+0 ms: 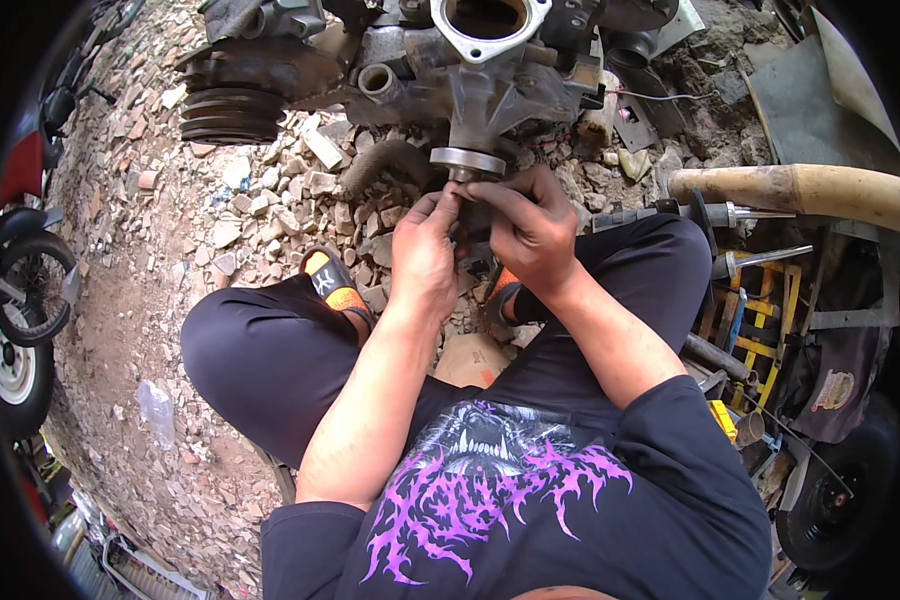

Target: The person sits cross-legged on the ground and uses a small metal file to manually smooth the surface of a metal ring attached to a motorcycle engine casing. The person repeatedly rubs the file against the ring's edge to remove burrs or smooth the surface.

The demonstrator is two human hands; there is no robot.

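One round metal flange [467, 160] is seen just beyond the fingertips of the left hand [425, 250] and the right hand [537, 230], at the near end of a cast housing [477, 105]. From its face, one short shaft stub [459, 175] is pointed toward the person, its long axis aligned with the housing's neck, away from the body. Thumb and forefinger of each hand are pinched at the stub's tip; whether the stub or some small piece is gripped cannot be told. Beyond, one three-cornered mounting flange [477, 48] and one multi-grooved pulley [232, 115] can be counted.
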